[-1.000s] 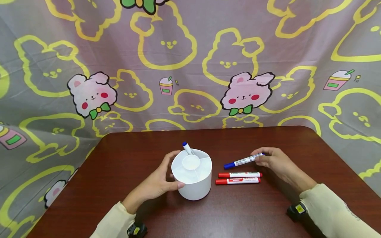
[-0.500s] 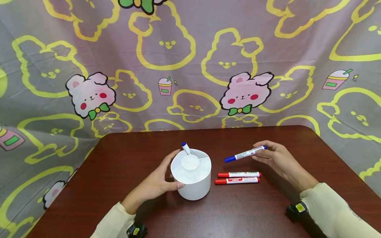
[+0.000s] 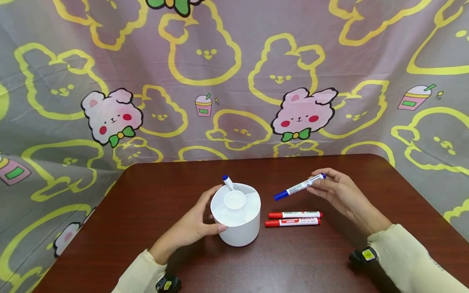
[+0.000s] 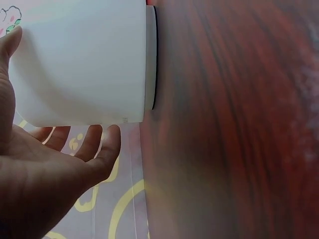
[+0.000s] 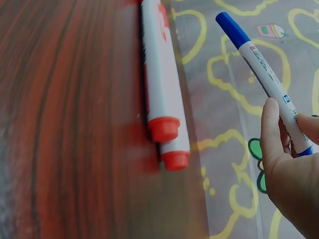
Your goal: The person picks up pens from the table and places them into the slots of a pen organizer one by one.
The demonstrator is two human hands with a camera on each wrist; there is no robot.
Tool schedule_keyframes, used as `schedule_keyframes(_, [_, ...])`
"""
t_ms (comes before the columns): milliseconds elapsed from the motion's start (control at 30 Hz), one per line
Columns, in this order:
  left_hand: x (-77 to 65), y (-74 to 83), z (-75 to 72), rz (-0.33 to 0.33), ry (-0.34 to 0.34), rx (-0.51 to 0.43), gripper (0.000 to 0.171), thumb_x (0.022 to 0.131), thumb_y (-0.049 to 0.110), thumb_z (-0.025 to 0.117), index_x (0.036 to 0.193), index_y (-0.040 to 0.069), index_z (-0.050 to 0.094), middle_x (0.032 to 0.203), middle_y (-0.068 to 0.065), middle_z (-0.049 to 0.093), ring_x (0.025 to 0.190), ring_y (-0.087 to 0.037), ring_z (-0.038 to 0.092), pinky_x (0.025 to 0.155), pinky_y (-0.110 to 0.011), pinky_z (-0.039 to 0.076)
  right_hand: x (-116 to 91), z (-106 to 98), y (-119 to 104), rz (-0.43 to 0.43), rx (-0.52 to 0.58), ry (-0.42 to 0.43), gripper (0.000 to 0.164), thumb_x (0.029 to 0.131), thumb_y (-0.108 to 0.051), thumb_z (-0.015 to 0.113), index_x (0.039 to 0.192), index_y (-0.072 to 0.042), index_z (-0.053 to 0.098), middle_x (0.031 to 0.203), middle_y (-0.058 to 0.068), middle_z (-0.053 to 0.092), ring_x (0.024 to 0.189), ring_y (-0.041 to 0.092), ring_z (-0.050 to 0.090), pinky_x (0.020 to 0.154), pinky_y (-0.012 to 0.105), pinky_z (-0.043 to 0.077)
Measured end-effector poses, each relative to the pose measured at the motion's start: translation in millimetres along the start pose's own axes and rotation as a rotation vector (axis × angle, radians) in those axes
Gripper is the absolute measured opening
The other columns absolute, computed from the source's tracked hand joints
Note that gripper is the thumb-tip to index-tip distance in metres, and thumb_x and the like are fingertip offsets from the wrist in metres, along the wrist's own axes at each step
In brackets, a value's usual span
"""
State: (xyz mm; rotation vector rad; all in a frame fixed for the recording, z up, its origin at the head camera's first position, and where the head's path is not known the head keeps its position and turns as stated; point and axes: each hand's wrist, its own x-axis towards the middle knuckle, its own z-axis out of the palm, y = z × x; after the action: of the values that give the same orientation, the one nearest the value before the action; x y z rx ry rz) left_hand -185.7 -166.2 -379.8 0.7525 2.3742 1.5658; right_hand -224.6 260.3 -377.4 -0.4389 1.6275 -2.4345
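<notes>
A round white pen organizer (image 3: 239, 234) with divided compartments stands on the table. My left hand (image 3: 192, 219) holds it from the left, thumb on the near side and fingers round the far side; the left wrist view shows the organizer's wall (image 4: 84, 59) between them. One blue-capped marker (image 3: 229, 183) leans in a rear compartment, its lower part hidden. In the air to the right, my right hand (image 3: 340, 193) pinches a blue marker (image 3: 299, 187) near its tail end, blue cap pointing left and slightly down. That blue marker (image 5: 266, 69) shows whole between thumb and fingers in the right wrist view.
Two red markers (image 3: 295, 215) lie side by side on the dark wooden table (image 3: 293, 260), between the organizer and my right forearm. A patterned cloth (image 3: 234, 81) hangs behind the table's back edge.
My right hand has lifted the blue marker off the table and tilted it, tail end up, then carried it slightly left. My left hand and the organizer stay in place.
</notes>
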Motion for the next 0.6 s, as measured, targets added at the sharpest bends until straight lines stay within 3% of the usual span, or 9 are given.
schedule_keyframes(233, [0.3, -0.3, 0.5, -0.009, -0.002, -0.011, 0.1, 0.087, 0.024, 0.087, 0.165, 0.025, 0.023, 0.164, -0.013, 0.033, 0.135, -0.032, 0.049, 0.101, -0.03, 0.052, 1.7, 7.1, -5.8, -0.018, 0.036, -0.021, 0.024, 0.105, 0.009, 0.049, 0.115, -0.004, 0.066, 0.108, 0.006, 0.073, 0.101, 0.018, 0.074, 0.093, 0.04, 0.061])
schedule_keyframes(600, [-0.2, -1.0, -0.1, -0.022, -0.017, -0.023, 0.1, 0.089, 0.023, 0.086, 0.165, 0.024, 0.022, 0.159, -0.016, 0.041, 0.121, -0.033, 0.061, 0.096, -0.037, 0.055, 4.2, 18.3, -11.3, -0.052, 0.031, -0.066, 0.027, 0.106, 0.008, 0.047, 0.119, -0.006, 0.066, 0.113, 0.006, 0.076, 0.104, 0.019, 0.075, 0.095, 0.04, 0.061])
